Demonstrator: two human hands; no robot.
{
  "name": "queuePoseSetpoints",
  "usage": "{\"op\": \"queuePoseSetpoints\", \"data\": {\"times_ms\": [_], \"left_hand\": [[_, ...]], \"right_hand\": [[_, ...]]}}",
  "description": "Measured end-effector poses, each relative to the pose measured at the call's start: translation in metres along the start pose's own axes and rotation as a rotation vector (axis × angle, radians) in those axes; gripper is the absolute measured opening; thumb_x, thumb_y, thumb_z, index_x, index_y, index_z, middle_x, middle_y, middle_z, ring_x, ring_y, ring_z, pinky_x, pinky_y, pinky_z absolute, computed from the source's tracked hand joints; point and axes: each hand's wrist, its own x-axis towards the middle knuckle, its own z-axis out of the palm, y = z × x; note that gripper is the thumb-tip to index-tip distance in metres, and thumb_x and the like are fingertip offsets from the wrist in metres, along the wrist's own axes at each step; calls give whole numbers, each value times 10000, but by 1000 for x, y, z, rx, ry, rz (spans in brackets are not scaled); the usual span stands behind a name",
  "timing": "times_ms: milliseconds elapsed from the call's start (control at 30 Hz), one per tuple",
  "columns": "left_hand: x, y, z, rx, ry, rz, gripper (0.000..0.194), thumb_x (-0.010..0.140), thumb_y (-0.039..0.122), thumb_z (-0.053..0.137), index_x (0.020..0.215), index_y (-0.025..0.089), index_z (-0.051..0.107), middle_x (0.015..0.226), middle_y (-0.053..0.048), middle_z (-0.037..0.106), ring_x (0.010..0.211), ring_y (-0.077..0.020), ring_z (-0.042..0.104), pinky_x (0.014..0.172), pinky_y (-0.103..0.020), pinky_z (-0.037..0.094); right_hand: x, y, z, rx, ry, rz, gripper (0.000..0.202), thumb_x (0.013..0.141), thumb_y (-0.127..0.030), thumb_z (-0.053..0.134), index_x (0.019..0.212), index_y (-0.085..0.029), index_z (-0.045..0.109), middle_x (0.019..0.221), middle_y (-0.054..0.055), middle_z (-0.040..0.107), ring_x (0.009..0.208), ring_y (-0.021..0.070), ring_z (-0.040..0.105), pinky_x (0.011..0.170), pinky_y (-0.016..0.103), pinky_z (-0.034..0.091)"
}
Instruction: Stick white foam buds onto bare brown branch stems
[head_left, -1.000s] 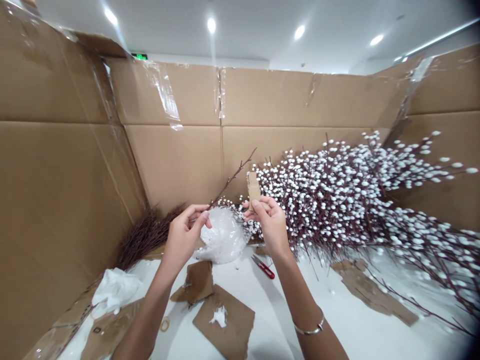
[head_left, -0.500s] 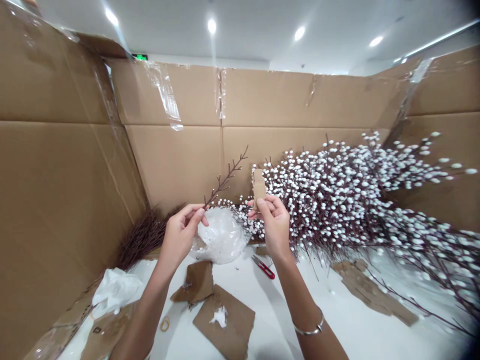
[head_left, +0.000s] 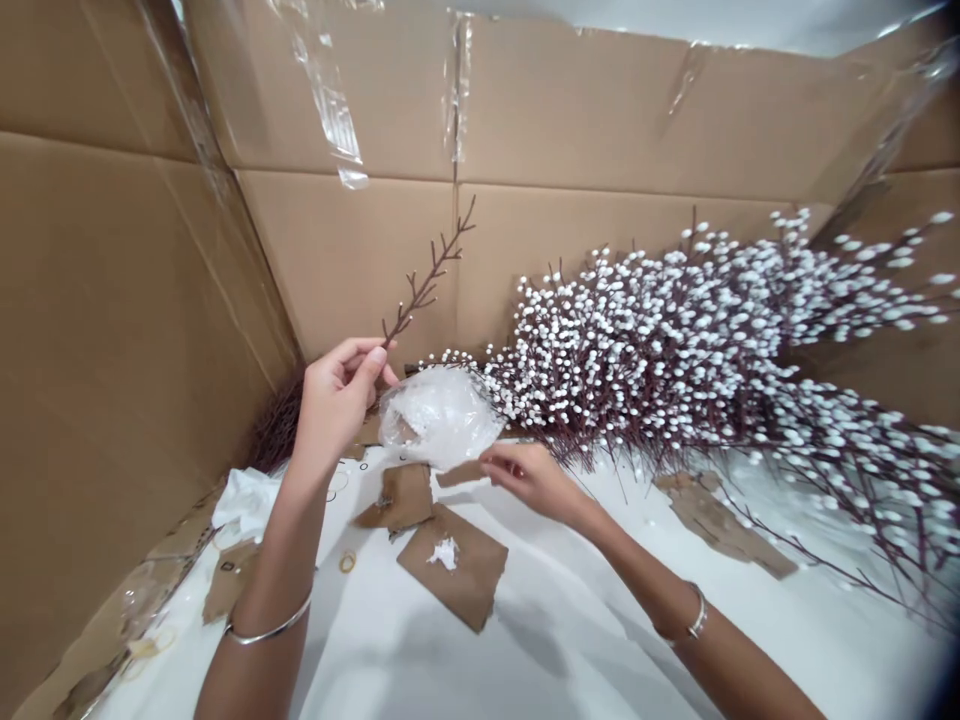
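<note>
My left hand (head_left: 346, 390) pinches the lower end of a bare brown artificial branch (head_left: 429, 283) with short side twigs, which slants up to the right. Low over the table, my right hand (head_left: 532, 482) has its fingers closed at the right end of a small cardboard strip (head_left: 459, 474). That strip lies at or just above the table surface. Between the hands and behind them sits a clear plastic bag (head_left: 442, 415) with small white pieces inside. The red-handled snips do not show now.
White-budded branches (head_left: 645, 350) are heaped on the right, and dark bare stems (head_left: 276, 428) lie at the left. A cardboard piece (head_left: 457, 575) bears a white blob; another scrap (head_left: 409, 495) touches it. A rubber band (head_left: 346, 561) lies nearby. Cardboard walls (head_left: 360, 250) surround the table.
My right hand has gone down to the table with the cardboard strip. My left hand still holds the branch, slightly higher and further left. The view has tilted down.
</note>
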Motion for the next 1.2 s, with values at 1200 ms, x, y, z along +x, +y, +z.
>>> {"op": "queuePoseSetpoints", "data": {"times_ms": [1200], "left_hand": [[3,-7,2,6,-3,2,226,858,361,625,964,172,689,665,7,611,436,-60,337,422,-221,251]], "right_hand": [[-42,13,47,-181,-194,-2,258,997,-315,436,1001,-221,676,891,51,728,759,169,648,679,260,445]]}}
